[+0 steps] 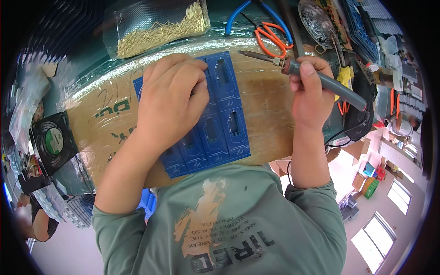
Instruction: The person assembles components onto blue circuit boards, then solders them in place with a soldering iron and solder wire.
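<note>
A blue circuit board panel (211,133), divided into several units with slots, lies flat on a brown cardboard sheet (270,119). Over its upper left part rests my left hand (173,94), fingers curled down and pressed together. Whatever sits under those fingertips is hidden. A soldering iron (337,86) with a grey handle is in my right hand (314,98), thumb along the handle. Its metal tip points left, beyond the board's upper right corner and apart from it.
Beyond the board stands a clear tray (112,34) of thin gold-coloured pins. Blue-handled pliers (236,16) and orange-handled scissors (270,41) lie to its right. At the left sits a black fan (53,142). Another person (41,220) is at the far left edge.
</note>
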`<state>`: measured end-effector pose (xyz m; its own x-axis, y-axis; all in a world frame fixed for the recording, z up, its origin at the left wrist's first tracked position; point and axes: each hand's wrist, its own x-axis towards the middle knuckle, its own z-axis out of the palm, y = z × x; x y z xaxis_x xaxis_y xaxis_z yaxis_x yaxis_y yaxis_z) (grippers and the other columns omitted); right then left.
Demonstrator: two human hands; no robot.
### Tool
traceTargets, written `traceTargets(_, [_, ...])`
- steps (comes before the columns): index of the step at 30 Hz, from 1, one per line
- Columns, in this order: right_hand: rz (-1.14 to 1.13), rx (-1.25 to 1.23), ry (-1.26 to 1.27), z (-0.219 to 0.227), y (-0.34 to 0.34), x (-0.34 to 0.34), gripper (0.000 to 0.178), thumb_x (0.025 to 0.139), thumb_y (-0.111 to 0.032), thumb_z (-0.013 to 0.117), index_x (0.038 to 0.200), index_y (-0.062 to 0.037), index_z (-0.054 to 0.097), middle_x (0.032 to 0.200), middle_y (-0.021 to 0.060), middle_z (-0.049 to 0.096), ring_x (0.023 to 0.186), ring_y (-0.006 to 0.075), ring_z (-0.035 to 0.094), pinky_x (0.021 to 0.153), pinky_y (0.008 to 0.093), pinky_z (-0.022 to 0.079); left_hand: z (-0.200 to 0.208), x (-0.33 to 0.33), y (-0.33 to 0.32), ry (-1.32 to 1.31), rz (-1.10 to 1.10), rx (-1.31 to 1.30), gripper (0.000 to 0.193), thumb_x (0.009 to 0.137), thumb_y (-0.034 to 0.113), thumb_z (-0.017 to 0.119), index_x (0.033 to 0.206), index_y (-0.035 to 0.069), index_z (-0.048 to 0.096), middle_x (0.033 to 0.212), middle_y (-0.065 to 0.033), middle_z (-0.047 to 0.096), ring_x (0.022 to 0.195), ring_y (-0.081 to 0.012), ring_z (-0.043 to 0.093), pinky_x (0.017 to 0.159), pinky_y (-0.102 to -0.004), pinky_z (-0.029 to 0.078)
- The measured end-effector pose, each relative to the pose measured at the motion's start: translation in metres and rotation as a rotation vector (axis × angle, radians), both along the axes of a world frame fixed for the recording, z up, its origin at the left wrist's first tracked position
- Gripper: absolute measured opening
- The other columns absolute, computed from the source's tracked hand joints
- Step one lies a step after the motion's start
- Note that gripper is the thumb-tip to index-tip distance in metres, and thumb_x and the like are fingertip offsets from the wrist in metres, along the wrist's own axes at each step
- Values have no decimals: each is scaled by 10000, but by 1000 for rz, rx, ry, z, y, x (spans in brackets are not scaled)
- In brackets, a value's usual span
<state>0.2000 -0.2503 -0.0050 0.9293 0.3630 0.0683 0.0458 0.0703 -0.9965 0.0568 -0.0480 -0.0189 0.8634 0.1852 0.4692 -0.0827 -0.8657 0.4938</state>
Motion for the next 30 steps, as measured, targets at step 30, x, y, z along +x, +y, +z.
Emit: traceTargets(30, [189, -189, -571, -19, 1, -10, 213, 836, -102, 782, 982, -7, 658, 811, 34, 692, 688, 68, 614, 611, 209, 480, -3, 6, -3, -29, 59, -81, 112, 784, 33, 676, 868, 69, 612, 841, -72, 676, 860, -290, 637, 791, -384, 484])
